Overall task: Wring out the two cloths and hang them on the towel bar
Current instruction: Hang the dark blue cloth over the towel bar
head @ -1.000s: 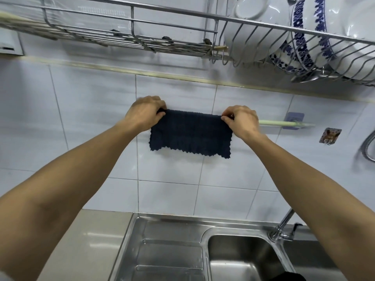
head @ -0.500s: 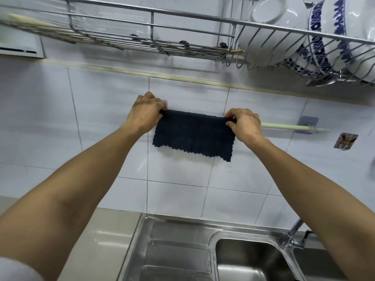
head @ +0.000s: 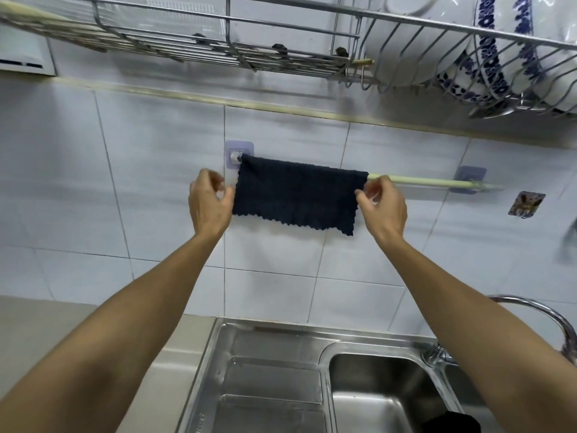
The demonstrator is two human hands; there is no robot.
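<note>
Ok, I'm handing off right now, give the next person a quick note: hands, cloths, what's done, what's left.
Left hand: open, just left of the dark cloth, not gripping.
Right hand: open at the cloth's right edge; contact unclear.
Dark cloth: draped over the towel bar, at its left end; the right stretch of bar is bare.
A dark item in the sink, likely the second cloth.
Done: first cloth hung.
Left: wring and hang the second.

Towel bar (head: 415, 181) on tiled wall carries dark cloth (head: 296, 193), draped over left end. Right part bare.
</note>
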